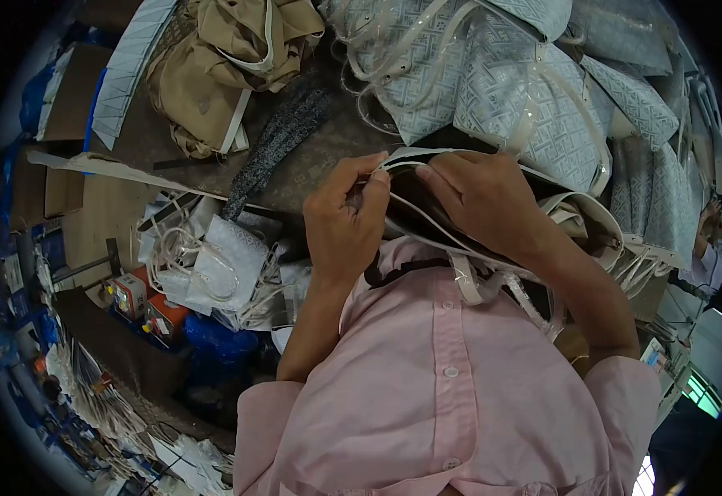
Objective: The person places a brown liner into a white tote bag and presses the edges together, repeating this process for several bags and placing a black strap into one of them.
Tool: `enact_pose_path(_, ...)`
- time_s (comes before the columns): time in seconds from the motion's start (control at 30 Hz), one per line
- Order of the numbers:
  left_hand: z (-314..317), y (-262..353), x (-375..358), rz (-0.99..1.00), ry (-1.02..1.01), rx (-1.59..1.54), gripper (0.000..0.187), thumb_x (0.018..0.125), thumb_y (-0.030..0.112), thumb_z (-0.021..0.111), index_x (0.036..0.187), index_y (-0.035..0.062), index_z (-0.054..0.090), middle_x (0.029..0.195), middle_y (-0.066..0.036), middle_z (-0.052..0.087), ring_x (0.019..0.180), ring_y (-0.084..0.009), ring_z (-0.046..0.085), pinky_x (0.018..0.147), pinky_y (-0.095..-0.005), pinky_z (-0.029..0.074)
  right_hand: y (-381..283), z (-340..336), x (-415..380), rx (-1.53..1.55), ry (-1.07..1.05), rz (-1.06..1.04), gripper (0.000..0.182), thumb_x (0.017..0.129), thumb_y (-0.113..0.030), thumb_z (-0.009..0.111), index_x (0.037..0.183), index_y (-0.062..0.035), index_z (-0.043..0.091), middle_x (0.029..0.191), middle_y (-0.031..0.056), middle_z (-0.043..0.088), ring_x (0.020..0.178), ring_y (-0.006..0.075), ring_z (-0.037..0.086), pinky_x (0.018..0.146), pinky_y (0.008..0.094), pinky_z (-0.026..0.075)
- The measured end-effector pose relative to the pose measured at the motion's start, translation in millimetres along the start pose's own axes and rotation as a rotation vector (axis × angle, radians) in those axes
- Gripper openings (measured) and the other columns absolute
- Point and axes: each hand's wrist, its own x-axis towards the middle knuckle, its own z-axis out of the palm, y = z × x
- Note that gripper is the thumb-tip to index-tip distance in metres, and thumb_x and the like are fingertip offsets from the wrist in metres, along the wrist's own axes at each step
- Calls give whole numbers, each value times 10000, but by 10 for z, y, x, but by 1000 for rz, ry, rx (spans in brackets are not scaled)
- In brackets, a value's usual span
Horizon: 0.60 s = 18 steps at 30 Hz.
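A handbag (449, 234) with a pale trimmed rim and dark inside lies mouth-up against my front, its opening spread between my hands. My left hand (347, 217) pinches the rim at the bag's left corner, thumb and fingers closed on the pale edging. Over the mouth, my right hand (491, 196) has its fingers curled down at the upper rim, close to the left fingertips. Its fingertips are partly hidden inside the opening. Pale straps (465, 279) hang from the near side. To the right, a cream lining (570, 221) shows in an open bag mouth.
Silver-white woven-pattern bags (506, 99) with clear-wrapped handles are heaped behind my hands. Tan cloth (204, 91) and a dark speckled cloth (282, 136) lie on the brown table (295, 178). Below left are white bag pieces (227, 263) and small boxes (162, 316). Another person's arm (706, 231) shows far right.
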Motion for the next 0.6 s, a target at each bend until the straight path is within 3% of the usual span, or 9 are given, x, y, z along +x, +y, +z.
enact_pose_path(0.27,-10,130,16,-102,-72,48,133,838,69,587,912,-27,641,779,-103,636,634,-127,578,584,-257,455,39,86,20,-130,96,-29,185,845,-123,590,695,-24,548,614,107,560,535,265,562,468,355,422)
enact_pose_path(0.6,-23,130,51,-74,-112,68,154,851,83,603,946,-23,660,806,-77,617,629,-101,525,573,-227,414,85,221,-27,-292,120,-110,157,829,-130,592,701,-52,545,619,53,550,571,197,582,494,321,451)
